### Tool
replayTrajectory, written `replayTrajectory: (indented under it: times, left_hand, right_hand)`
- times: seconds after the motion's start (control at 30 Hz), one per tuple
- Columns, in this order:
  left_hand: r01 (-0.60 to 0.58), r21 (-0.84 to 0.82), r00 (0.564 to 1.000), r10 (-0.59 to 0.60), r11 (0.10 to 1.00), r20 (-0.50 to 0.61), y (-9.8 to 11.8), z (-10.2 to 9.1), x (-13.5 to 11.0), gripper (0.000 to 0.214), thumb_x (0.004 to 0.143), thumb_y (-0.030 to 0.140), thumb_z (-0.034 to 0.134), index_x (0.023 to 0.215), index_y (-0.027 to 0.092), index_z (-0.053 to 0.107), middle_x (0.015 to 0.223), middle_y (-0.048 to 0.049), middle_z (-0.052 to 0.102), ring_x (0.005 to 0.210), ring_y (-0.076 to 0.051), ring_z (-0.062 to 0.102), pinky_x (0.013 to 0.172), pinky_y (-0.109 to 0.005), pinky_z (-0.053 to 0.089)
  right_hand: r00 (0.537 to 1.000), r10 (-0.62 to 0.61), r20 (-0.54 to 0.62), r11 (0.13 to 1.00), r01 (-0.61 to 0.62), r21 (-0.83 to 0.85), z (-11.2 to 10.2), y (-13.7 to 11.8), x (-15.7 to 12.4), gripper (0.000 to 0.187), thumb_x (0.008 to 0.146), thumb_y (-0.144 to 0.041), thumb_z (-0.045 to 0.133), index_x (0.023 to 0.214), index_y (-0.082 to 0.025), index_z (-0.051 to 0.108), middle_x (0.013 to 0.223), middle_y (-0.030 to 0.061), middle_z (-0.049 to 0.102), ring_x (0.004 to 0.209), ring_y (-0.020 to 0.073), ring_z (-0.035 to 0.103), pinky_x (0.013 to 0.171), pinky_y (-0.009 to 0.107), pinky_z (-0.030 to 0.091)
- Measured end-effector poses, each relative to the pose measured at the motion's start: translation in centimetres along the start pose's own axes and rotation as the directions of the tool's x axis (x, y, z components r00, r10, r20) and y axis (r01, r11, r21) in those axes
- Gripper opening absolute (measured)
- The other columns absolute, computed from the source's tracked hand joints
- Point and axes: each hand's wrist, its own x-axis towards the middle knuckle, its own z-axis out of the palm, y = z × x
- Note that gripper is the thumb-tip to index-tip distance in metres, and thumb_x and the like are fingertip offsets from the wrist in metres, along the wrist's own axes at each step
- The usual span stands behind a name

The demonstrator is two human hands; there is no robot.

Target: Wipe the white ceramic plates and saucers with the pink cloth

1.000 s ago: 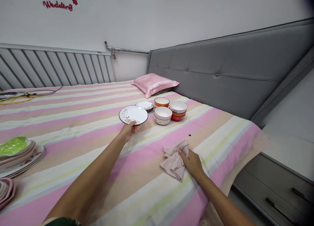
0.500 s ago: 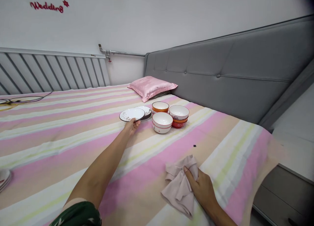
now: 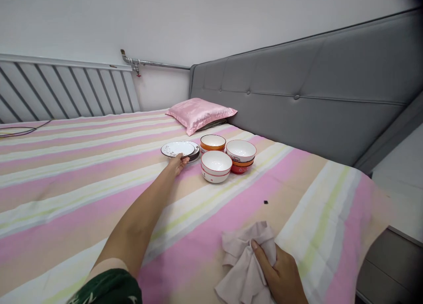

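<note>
Reaching out across the bed, my left hand (image 3: 179, 164) grips the near edge of a white plate (image 3: 176, 149) with a dark rim and a small printed pattern. That plate overlaps a stack of similar plates (image 3: 194, 154) just behind and to its right. Close to the camera, my right hand (image 3: 280, 268) is closed on a crumpled pale pink cloth (image 3: 243, 268). Right of the plates stand stacked bowls: white ones with red rims (image 3: 216, 165), an orange-banded stack (image 3: 213, 142), and a white bowl (image 3: 241, 150) on top of orange and red ones.
A striped bedsheet (image 3: 99, 185) covers the bed. A pink pillow (image 3: 200, 112) lies near the grey headboard (image 3: 280, 83). There is a small black object (image 3: 265, 202) on the sheet. Cables (image 3: 20, 131) lie at the far left, before a radiator (image 3: 66, 90).
The view has turned slightly right and down. My left hand has brought its plate closer over the plate stack. My right hand still holds the cloth, now lower in view.
</note>
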Motion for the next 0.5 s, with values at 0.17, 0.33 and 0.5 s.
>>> replayTrajectory:
  times: [0.17, 0.33, 0.5]
  left_hand:
    - [0.015, 0.076, 1.0, -0.016, 0.997, 0.012, -0.16, 0.33, 0.7, 0.032, 0.084, 0.03, 0.05, 0.112, 0.015, 0.051, 0.113, -0.0092, 0.054, 0.094, -0.02, 0.056, 0.078, -0.04, 0.048]
    - [0.04, 0.15, 0.999, -0.037, 0.988, -0.021, -0.53, 0.61, 0.6, 0.033, 0.084, 0.031, 0.051, 0.112, 0.014, 0.051, 0.113, -0.0099, 0.054, 0.094, -0.02, 0.056, 0.078, -0.04, 0.048]
    - [0.023, 0.188, 0.999, -0.016, 0.982, -0.041, -0.66, 0.51, -0.28, 0.032, 0.084, 0.031, 0.05, 0.112, 0.015, 0.051, 0.112, -0.0096, 0.054, 0.094, -0.02, 0.056, 0.078, -0.04, 0.048]
  right_hand:
    - [1.0, 0.004, 0.007, 1.0, -0.004, -0.001, 0.21, 0.55, 0.13, 0.042, 0.078, -0.055, 0.042, 0.054, -0.021, 0.048, 0.051, 0.0043, 0.057, 0.051, 0.0193, 0.054, 0.05, 0.026, 0.039]
    - [1.0, 0.006, -0.002, 0.999, -0.006, -0.035, 0.29, 0.77, 0.14, 0.043, 0.078, -0.056, 0.042, 0.053, -0.021, 0.049, 0.05, 0.0047, 0.057, 0.05, 0.0195, 0.053, 0.05, 0.027, 0.039]
    - [1.0, -0.001, -0.005, 0.999, 0.0, -0.048, 0.3, 0.72, 0.15, 0.043, 0.078, -0.056, 0.043, 0.055, -0.02, 0.052, 0.052, 0.0043, 0.058, 0.052, 0.0192, 0.054, 0.051, 0.026, 0.039]
